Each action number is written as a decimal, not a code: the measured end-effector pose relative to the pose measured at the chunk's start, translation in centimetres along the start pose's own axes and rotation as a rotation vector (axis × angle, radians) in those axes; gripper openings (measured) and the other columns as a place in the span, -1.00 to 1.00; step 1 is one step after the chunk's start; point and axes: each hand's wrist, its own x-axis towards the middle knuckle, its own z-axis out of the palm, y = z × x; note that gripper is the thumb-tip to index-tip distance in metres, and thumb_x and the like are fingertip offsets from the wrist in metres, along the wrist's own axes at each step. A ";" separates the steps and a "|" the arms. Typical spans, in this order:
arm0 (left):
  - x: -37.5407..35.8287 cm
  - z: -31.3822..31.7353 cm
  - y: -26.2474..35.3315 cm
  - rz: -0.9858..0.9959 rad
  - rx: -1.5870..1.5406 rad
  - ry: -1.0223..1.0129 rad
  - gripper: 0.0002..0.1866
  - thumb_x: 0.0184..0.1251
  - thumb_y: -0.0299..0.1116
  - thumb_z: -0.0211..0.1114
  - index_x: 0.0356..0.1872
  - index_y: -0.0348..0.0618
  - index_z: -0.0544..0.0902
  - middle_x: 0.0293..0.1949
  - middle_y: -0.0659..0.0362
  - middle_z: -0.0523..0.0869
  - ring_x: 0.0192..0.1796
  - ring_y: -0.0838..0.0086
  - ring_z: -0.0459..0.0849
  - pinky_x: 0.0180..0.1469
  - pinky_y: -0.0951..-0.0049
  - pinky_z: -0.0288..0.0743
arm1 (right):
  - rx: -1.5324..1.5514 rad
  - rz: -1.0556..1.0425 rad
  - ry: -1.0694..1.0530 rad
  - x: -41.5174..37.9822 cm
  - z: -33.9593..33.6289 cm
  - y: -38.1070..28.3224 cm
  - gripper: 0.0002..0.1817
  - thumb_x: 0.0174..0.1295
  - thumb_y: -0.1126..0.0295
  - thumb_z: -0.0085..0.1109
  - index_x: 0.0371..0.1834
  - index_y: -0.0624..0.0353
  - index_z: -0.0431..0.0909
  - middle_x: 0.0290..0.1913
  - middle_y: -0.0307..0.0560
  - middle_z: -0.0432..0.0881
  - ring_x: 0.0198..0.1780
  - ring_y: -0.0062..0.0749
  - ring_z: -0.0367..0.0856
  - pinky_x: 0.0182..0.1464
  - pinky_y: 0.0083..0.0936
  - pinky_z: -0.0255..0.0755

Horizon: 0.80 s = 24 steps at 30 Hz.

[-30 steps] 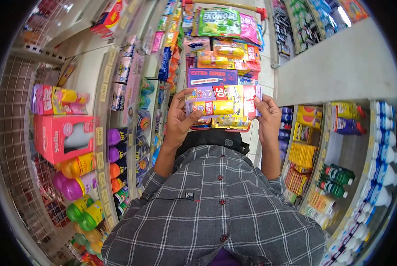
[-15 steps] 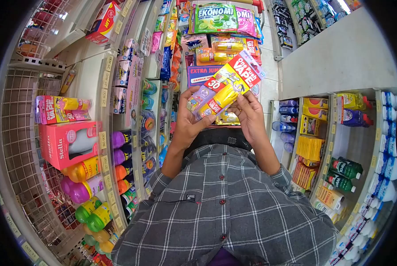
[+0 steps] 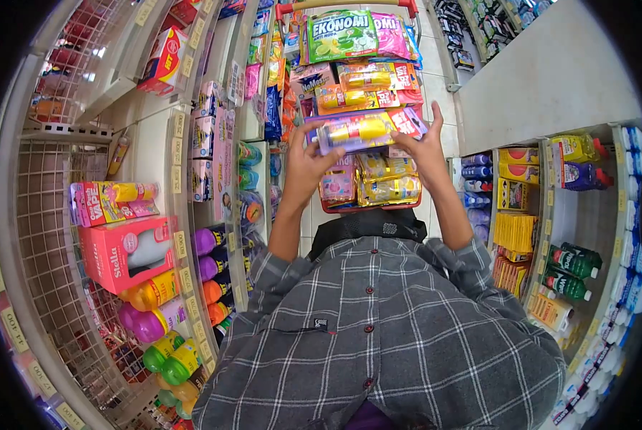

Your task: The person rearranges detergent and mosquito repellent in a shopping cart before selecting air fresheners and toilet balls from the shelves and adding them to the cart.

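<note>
Between my two hands is a One Push Vape blister pack [image 3: 364, 130], yellow and red on a purple card. It lies nearly level above a loaded shopping cart [image 3: 369, 208]. My left hand [image 3: 306, 172] grips the pack's left end, thumb beneath and fingers behind it. At the right end, my right hand [image 3: 425, 154] holds the card with its thumb in front, while a finger points up. Under the pack the cart carries yellow packets [image 3: 389, 190] and a pink packet [image 3: 337, 183]. Farther up are more Vape packs [image 3: 367, 75] and a green Ekonomi bag [image 3: 342, 36].
On the left shelf stand a pink Stella box [image 3: 129, 252], another Vape pack [image 3: 113, 201] and several coloured bottles [image 3: 167, 358]. The right shelf holds green bottles [image 3: 571, 271] and yellow packets [image 3: 514, 233]. A white panel [image 3: 536, 79] stands at the upper right.
The blister pack has turned from a steep diagonal to nearly level and dropped lower over the cart. Both hands moved with it, the right one shifting to its right end.
</note>
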 end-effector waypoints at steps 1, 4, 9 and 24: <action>1.9 0.1 -0.2 0.003 0.044 -0.010 -0.45 0.20 -0.54 0.39 0.20 -0.30 0.37 0.09 0.06 0.53 0.15 0.38 0.56 0.18 0.42 0.48 | -0.049 -0.025 -0.027 1.5 -0.6 0.2 -0.30 0.23 0.54 0.24 0.43 0.24 0.13 0.14 0.12 0.50 -0.01 -0.35 0.63 -0.05 -0.47 0.63; 7.4 0.6 -1.1 0.120 0.112 -0.014 -0.48 0.21 -0.50 0.40 0.18 -0.31 0.43 0.00 0.06 0.61 0.06 0.41 0.61 0.09 0.46 0.52 | -0.250 -0.044 -0.134 6.6 -2.4 0.7 -0.35 0.19 0.37 0.36 0.32 0.32 0.32 0.13 0.08 0.53 -0.02 -0.36 0.63 -0.03 -0.48 0.57; 16.8 -0.7 -4.6 0.250 0.537 0.073 -0.40 0.20 -0.30 0.45 0.24 -0.30 0.48 -0.03 0.04 0.68 -0.01 0.43 0.63 0.07 0.44 0.50 | -0.641 -0.299 -0.081 14.1 -3.5 1.4 -0.38 0.13 0.08 0.41 0.13 0.29 0.53 -0.03 0.09 0.66 -0.14 -0.30 0.69 -0.09 -0.41 0.55; 15.4 4.0 0.2 0.399 0.546 0.174 -0.37 0.24 -0.48 0.38 0.36 -0.22 0.39 0.09 0.11 0.58 -0.20 0.63 0.51 -0.10 0.60 0.46 | -0.814 -0.334 -0.264 16.4 -6.4 -5.8 -0.69 0.20 0.21 0.30 -0.18 0.26 0.62 -0.56 -0.03 0.64 -0.51 -0.27 0.65 -0.40 -0.39 0.50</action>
